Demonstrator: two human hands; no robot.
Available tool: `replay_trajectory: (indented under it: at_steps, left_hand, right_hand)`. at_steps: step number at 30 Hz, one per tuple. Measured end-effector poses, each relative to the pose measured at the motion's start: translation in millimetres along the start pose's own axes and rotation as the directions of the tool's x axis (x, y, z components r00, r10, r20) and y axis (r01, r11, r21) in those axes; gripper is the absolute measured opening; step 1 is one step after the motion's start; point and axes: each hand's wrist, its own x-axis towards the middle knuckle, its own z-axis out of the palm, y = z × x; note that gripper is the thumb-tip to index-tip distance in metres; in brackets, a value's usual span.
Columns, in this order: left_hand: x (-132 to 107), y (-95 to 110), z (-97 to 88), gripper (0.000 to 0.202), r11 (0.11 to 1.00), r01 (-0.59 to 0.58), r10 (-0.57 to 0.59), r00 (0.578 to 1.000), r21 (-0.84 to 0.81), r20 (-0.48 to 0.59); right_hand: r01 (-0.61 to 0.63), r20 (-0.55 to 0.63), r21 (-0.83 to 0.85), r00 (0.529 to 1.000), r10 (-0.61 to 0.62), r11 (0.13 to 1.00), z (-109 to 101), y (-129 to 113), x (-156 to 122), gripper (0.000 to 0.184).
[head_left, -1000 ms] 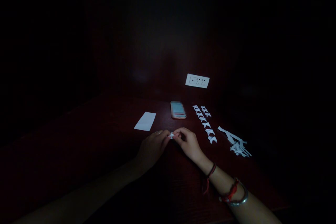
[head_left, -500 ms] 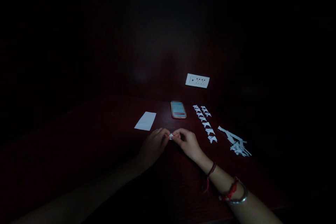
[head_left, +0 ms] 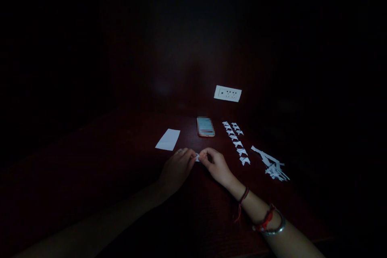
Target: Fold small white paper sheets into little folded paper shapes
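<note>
The scene is very dark. My left hand [head_left: 177,168] and my right hand [head_left: 215,164] meet at the middle of a dark red wooden table [head_left: 105,177]. Both pinch a tiny white piece of folded paper [head_left: 197,157] between their fingertips, just above the tabletop. Most of the paper is hidden by the fingers. My right wrist wears red thread bands and a metal bangle [head_left: 272,225].
A blank white paper slip [head_left: 168,139] lies left of the hands. A phone [head_left: 205,126] lies behind them. Two rows of small folded white paper pieces [head_left: 237,142] run to the right, with a heap of paper strips [head_left: 272,164] beyond. A white wall socket [head_left: 227,93] is behind.
The hands have stayed almost in place; the fingertips have closed a little more over the small paper, so less of it shows.
</note>
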Motion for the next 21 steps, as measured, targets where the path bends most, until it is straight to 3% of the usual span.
replay_trajectory:
  at_steps: [8, 21]
  left_hand:
    - [1.8, 1.0, 1.0, 0.012, 0.996, -0.036, 0.035, 0.999, 0.081, 0.018]
    - [2.5, 0.0, -1.5, 0.012, 0.995, -0.087, 0.086, 0.996, 0.042, 0.006]
  right_hand:
    - [0.019, -0.043, -0.026, 0.999, -0.02, 0.999, -1.3, -3.7, -0.2, 0.01]
    - [0.102, -0.008, -0.148, 0.995, -0.104, 0.984, -6.5, -7.1, -0.3, 0.016]
